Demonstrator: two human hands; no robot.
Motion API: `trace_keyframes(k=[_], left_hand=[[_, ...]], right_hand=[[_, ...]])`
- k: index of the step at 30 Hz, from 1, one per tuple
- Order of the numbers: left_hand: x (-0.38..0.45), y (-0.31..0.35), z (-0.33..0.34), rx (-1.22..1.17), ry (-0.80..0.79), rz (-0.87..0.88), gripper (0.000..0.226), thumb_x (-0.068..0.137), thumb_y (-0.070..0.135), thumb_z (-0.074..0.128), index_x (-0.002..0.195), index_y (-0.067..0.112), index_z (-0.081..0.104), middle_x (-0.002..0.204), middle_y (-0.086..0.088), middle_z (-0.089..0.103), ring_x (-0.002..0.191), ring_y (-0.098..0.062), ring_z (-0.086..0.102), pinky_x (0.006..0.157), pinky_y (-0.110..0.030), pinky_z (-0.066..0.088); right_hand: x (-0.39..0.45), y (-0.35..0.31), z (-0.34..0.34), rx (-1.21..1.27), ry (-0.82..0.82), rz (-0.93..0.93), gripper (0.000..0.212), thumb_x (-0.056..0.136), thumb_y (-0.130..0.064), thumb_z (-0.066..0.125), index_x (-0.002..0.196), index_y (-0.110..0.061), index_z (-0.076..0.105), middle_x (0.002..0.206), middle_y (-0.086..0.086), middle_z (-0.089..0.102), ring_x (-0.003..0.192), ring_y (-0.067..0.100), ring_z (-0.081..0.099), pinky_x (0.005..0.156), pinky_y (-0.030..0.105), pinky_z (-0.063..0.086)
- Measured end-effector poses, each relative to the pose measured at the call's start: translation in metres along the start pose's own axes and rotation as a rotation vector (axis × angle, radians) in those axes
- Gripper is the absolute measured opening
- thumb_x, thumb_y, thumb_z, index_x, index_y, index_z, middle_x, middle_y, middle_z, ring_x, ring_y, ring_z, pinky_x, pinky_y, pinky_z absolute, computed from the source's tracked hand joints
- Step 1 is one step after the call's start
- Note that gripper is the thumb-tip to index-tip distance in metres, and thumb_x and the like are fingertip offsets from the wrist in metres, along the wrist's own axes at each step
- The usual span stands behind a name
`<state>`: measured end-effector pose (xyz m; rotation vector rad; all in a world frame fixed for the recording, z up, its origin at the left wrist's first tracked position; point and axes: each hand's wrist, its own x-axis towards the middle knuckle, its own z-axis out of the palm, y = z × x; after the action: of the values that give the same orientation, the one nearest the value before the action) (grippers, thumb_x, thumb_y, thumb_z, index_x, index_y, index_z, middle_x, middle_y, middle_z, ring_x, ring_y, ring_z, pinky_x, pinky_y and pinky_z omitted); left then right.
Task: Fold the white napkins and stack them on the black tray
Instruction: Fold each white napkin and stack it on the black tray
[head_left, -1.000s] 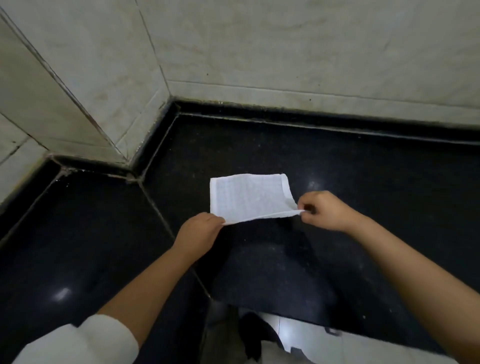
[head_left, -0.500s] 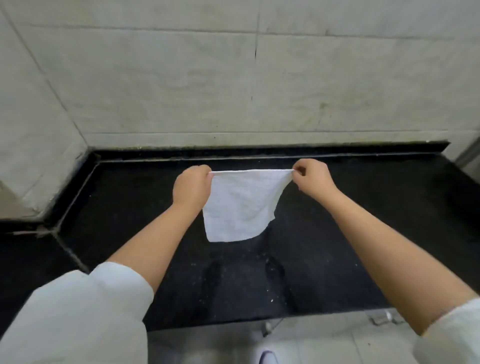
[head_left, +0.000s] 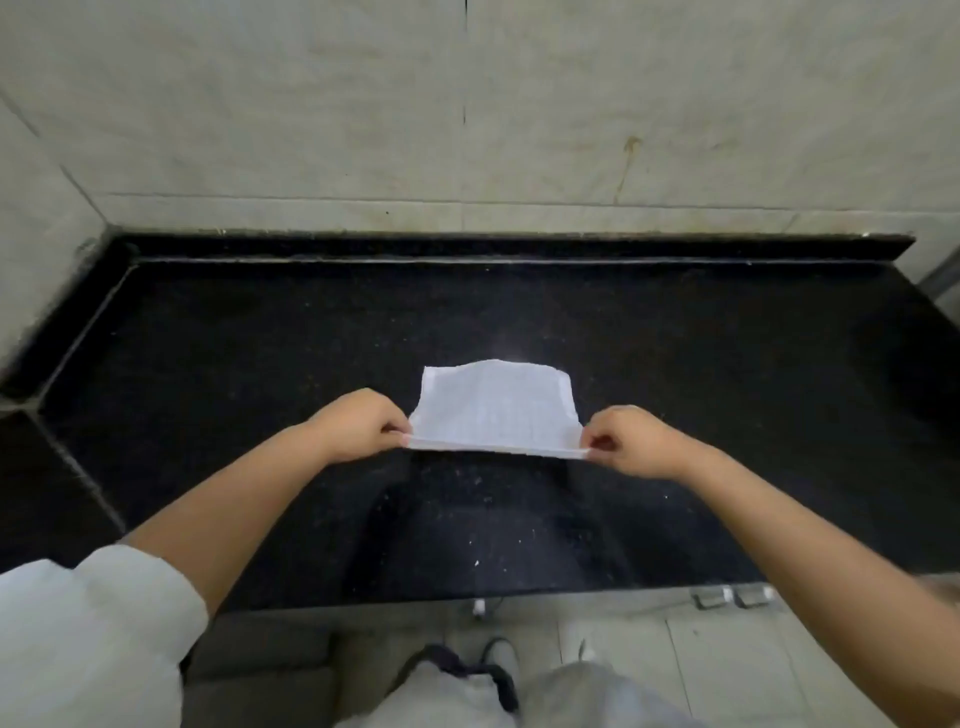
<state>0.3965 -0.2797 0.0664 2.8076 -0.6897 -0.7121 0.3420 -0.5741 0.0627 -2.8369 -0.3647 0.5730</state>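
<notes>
The near corners of a white, ribbed paper napkin (head_left: 493, 410) are pinched between curled fingers: the left corner by the left hand (head_left: 358, 423), the right by the right hand (head_left: 631, 441). It is held over the black speckled stone counter (head_left: 260, 364), its far edge towards the pale tiled wall (head_left: 467, 104).

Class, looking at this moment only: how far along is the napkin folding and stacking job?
Done: no stacked napkins and no tray show in this view. In hand: the left hand and right hand pinch the near corners of one white napkin over the black counter. Left: finishing the fold and stacking.
</notes>
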Motion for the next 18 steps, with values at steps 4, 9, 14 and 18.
trace_keyframes(k=[4, 9, 14, 18], left_hand=[[0.007, 0.003, 0.020, -0.029, -0.396, -0.078, 0.018, 0.089, 0.016, 0.057, 0.101, 0.008, 0.069, 0.086, -0.001, 0.063, 0.078, -0.012, 0.057, 0.070, -0.020, 0.045], [0.040, -0.002, 0.017, -0.053, -0.192, -0.172, 0.032, 0.092, 0.015, 0.052, 0.123, 0.013, 0.058, 0.119, -0.003, 0.060, 0.107, -0.018, 0.057, 0.092, -0.027, 0.045], [0.076, 0.002, 0.018, 0.063, -0.001, -0.251, 0.025, 0.096, 0.018, 0.045, 0.116, 0.009, 0.057, 0.113, -0.010, 0.060, 0.102, -0.024, 0.059, 0.087, -0.033, 0.050], [0.100, -0.001, 0.033, 0.122, 0.014, -0.249, 0.024, 0.096, 0.017, 0.044, 0.113, 0.008, 0.058, 0.117, -0.009, 0.056, 0.105, -0.022, 0.056, 0.088, -0.031, 0.048]], right_hand=[[0.010, 0.001, 0.015, 0.175, -0.372, 0.025, 0.010, 0.085, -0.009, 0.058, 0.089, -0.010, 0.067, 0.078, 0.001, 0.060, 0.072, 0.011, 0.052, 0.066, 0.020, 0.038], [0.046, 0.014, 0.009, 0.155, -0.188, 0.141, 0.019, 0.086, -0.006, 0.054, 0.099, -0.001, 0.066, 0.097, 0.010, 0.065, 0.086, 0.016, 0.053, 0.075, 0.024, 0.039], [0.078, 0.024, 0.018, 0.104, -0.002, 0.272, 0.027, 0.088, -0.005, 0.045, 0.107, -0.003, 0.064, 0.115, 0.014, 0.064, 0.106, 0.029, 0.058, 0.087, 0.035, 0.046], [0.098, 0.031, 0.035, 0.066, 0.053, 0.305, 0.028, 0.090, -0.004, 0.042, 0.106, -0.003, 0.065, 0.116, 0.013, 0.057, 0.109, 0.028, 0.053, 0.086, 0.032, 0.045]])
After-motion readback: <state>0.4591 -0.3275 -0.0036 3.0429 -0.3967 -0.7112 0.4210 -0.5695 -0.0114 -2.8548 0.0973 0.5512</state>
